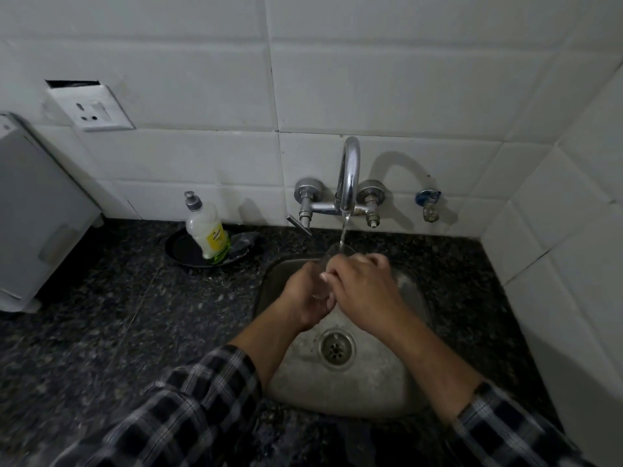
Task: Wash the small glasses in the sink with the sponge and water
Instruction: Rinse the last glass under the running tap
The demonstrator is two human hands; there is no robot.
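Note:
A small clear glass (332, 256) is held over the steel sink (409, 291), its rim under the thin stream of water from the chrome tap (349, 178). My left hand (308, 293) grips the glass from the left and below. My right hand (362, 286) curls round it from the right, fingers over its side. Most of the glass is hidden by both hands. A dark sponge (243, 243) lies on a black dish (180, 252) left of the sink.
A dish-soap bottle (206, 230) stands on the black dish. Dark granite counter (101, 332) surrounds the sink. A white appliance (37, 217) sits at far left, a wall socket (92, 109) above it. A small valve (428, 203) sticks out right of the tap.

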